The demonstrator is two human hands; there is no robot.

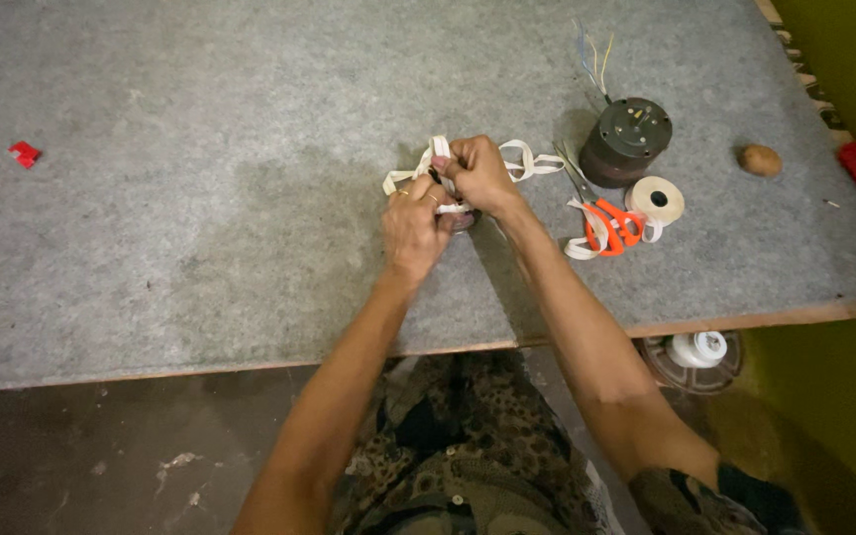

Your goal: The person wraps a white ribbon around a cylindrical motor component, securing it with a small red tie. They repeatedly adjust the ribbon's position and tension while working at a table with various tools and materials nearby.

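Right of centre on the grey felt-covered desk [200,228], orange-handled scissors [608,220], a white tape roll [655,199] and a dark round motor [628,140] with thin wires are seen; a red scrap [24,154] lies at upper left. At centre, white flat tape [532,163] is clenched by the left hand [414,226] and right hand [478,174], pressed together.

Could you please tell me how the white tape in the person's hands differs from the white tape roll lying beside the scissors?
The white tape in the hands is unwound, in loose loops and strands; the tape roll is wound tight into a disc with a dark centre hole. The loose tape is gripped by the left hand and right hand; the roll lies untouched on the grey felt table, by the orange-handled scissors. Both are narrow and white.
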